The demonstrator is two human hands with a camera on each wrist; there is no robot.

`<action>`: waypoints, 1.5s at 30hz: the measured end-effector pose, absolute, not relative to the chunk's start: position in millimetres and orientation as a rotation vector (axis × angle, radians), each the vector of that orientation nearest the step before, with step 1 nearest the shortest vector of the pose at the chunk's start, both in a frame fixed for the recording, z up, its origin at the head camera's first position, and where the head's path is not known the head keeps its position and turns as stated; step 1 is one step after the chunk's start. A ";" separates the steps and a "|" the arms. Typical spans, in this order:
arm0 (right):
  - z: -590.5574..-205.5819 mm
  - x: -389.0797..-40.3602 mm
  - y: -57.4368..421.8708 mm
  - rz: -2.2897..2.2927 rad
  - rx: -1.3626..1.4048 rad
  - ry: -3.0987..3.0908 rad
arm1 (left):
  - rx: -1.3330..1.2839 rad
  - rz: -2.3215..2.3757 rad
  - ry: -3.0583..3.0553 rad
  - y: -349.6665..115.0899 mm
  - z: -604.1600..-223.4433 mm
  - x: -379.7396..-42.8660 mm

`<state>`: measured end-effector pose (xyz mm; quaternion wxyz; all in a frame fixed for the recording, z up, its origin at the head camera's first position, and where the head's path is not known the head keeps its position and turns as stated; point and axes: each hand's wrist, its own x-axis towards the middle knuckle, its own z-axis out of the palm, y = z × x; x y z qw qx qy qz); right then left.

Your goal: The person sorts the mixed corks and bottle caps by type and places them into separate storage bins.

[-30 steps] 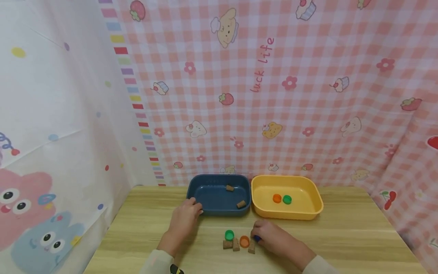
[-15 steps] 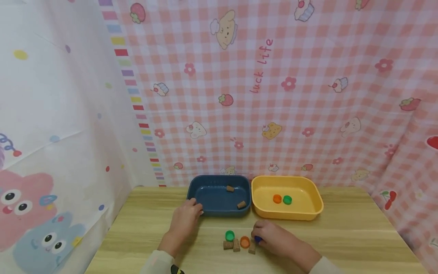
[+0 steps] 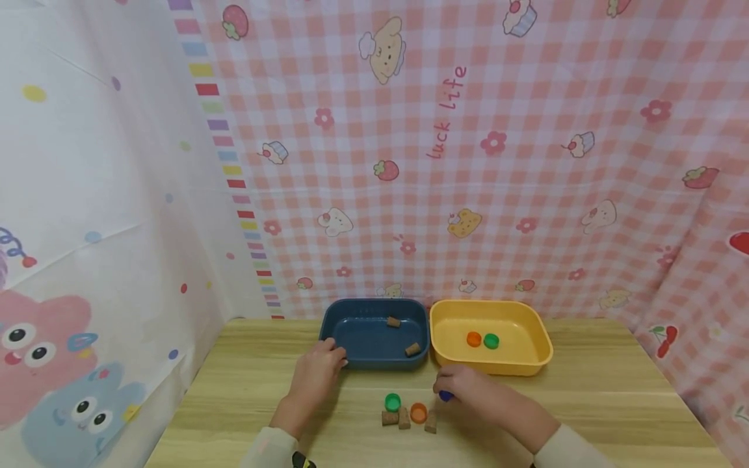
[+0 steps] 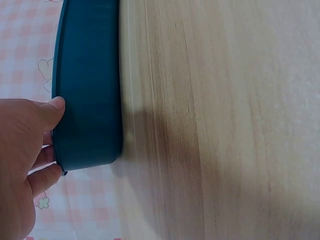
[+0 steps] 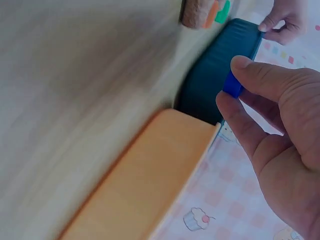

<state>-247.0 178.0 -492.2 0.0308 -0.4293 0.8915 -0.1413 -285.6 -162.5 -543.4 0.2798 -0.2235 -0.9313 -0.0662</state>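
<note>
My left hand grips the rim of a dark blue tray at its near left corner, thumb on the outer wall and fingers over the edge. Between thumb and fingertips my right hand pinches a blue bottle cap, held in front of the yellow tray. Just left of it, on the table, are a green cap, an orange cap and three corks, one cork lying nearest that hand.
Inside the blue tray lie two corks, one cork near the front wall. An orange cap and a green cap sit in the yellow tray. Both trays stand side by side at the table's back, before a checked curtain.
My right hand has lifted the blue cap away from the cork beside it and moved a little back and right. My left hand stays on the blue tray's rim.
</note>
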 end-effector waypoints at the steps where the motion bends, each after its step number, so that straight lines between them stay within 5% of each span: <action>1: -489.7 -247.8 178.8 -0.419 -1.340 2.746 | -0.600 -0.174 -2.495 -162.5 -543.4 -285.3; 26: -447.2 -281.2 187.5 -0.105 -1.467 2.906 | -0.609 -0.161 -2.476 -163.5 -544.1 -287.3; 45: -445.8 -306.3 198.7 -0.173 -1.213 2.917 | -0.610 -0.179 -2.474 -163.7 -544.9 -286.7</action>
